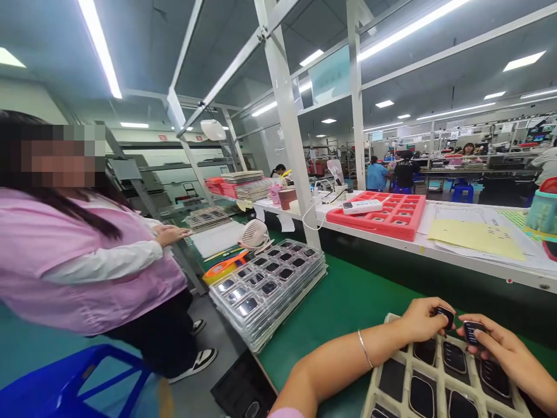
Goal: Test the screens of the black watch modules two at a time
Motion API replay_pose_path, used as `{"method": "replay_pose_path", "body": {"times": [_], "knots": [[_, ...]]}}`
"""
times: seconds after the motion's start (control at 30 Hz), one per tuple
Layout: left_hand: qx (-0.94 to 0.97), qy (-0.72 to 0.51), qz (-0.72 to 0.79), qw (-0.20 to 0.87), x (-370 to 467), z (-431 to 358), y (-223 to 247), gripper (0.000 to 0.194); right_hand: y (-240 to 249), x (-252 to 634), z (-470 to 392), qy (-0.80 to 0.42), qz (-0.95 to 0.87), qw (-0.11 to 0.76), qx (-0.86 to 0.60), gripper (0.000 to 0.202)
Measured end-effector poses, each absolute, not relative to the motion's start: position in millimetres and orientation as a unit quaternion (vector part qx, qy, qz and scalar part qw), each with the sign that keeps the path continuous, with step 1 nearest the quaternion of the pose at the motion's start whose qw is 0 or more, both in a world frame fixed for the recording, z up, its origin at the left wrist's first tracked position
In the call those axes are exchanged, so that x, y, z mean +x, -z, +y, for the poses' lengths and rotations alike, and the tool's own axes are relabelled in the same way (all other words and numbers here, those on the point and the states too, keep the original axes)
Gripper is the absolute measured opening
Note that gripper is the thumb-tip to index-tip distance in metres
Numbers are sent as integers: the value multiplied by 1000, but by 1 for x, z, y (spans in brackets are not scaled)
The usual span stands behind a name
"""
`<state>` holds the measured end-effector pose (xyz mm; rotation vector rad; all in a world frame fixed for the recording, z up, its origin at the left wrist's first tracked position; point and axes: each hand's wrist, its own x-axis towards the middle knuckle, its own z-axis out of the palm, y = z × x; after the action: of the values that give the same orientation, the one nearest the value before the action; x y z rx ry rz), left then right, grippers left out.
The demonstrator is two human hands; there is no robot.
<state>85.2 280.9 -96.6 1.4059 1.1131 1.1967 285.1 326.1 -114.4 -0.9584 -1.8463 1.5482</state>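
Black device [471,332] in each hand [421,319]

The single view looks from the person's head, forward and down across the green bench [348,284]. The left hand [420,319] and right hand [500,342] sit close, low at the right; the wide frame also takes in a co-worker [87,290] at the left.
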Motion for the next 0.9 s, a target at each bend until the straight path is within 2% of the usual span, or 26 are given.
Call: {"method": "replay_pose_path", "body": {"times": [0.2, 0.6, 0.8, 0.9], "knots": [[585, -485, 460, 460, 84, 277, 92, 30, 115, 284, 327, -582, -684, 266, -349, 44], [622, -483, 426, 446, 78, 285, 92, 25, 80, 270, 304, -556, -691, 332, -321, 31], [616, -490, 436, 436, 78, 286, 92, 44, 82, 273, 306, -564, -674, 363, -309, 50], [619, -486, 439, 433, 78, 284, 88, 37, 82, 274, 307, -565, -680, 356, -301, 46]]}}
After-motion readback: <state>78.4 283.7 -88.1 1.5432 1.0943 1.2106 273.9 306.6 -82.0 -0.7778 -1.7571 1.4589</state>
